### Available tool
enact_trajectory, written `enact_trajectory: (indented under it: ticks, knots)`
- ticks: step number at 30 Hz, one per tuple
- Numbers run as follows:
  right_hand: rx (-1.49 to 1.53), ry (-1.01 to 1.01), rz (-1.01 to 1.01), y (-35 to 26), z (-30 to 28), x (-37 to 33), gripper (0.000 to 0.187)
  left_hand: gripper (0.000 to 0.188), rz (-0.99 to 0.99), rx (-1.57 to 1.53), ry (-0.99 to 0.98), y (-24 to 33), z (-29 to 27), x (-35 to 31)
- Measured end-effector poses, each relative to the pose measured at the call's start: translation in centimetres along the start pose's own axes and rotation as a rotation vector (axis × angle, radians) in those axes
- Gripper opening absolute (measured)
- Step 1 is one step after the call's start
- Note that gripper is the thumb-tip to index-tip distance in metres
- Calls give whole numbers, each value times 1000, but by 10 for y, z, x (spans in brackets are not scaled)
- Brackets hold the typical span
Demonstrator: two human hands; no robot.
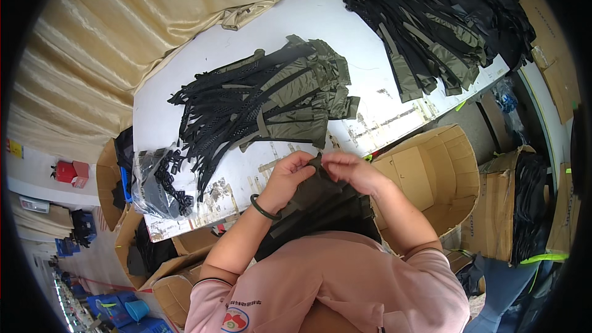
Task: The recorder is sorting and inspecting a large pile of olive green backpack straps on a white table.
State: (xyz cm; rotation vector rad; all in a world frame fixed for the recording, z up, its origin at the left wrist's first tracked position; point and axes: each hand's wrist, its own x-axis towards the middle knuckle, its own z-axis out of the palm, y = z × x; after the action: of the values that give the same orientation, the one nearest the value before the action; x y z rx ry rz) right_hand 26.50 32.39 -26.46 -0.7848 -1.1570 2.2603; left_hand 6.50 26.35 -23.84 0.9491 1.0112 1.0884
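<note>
Left hand (288,179) closed, gripping the upper edge of a dark fabric piece (313,189), which hangs between both hands. Right hand (353,171) has curled fingers at that edge; grip cannot be told. Beyond the hands, a pile of olive-and-black pieces (299,108) lies on the white surface (296,15). Right of the right hand: an open cardboard box (404,172).

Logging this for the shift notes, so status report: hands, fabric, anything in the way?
Left hand pinching dark olive fabric piece. Right hand at its upper edge, grip unclear. Olive-and-black fabric pile on white table, beyond the hands.
</note>
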Motion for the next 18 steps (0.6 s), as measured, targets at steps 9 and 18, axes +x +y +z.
enact_trajectory:
  ticks: [9,18]
  knots:
    - [441,-214,75,7,28,-17,15,18,12,-199,45,-8,-2,-2]
    - [-680,378,-446,7,30,-17,10,23,-58,135,0,0,9,-8]
